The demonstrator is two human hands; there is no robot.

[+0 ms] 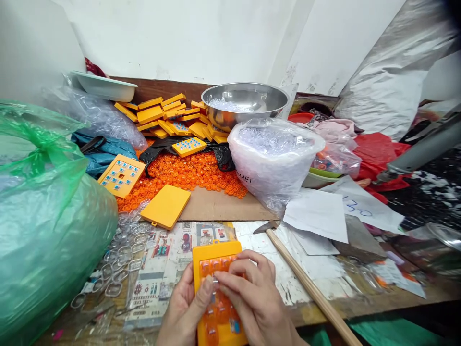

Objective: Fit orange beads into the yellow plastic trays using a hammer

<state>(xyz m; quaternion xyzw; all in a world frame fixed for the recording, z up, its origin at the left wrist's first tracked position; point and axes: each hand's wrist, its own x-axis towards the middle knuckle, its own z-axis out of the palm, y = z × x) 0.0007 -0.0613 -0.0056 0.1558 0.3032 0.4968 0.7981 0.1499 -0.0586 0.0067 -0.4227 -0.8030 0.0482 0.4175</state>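
My left hand (187, 302) grips the near left side of a yellow plastic tray (217, 249), its thumb lying over the front face. Rows of small translucent orange pieces (212, 331) sit in the tray, with a bit of blue showing near its lower right. My right hand (257, 293) is over the tray's right half, fingertips bunched at a piece near the middle. What those fingertips pinch is mostly hidden. Beyond the tray, another yellow tray (166, 206) lies face down. A hammer (298, 274) with a wooden handle rests to the right of my right hand.
Loose orange rings (194, 170) form a heap behind, below stacked yellow trays (149, 114). Clear plastic pieces (124, 252) lie left, beside a bulging green bag (46, 240). A steel bowl (245, 93), a white bag (270, 158) of clear pieces and papers (317, 214) stand right.
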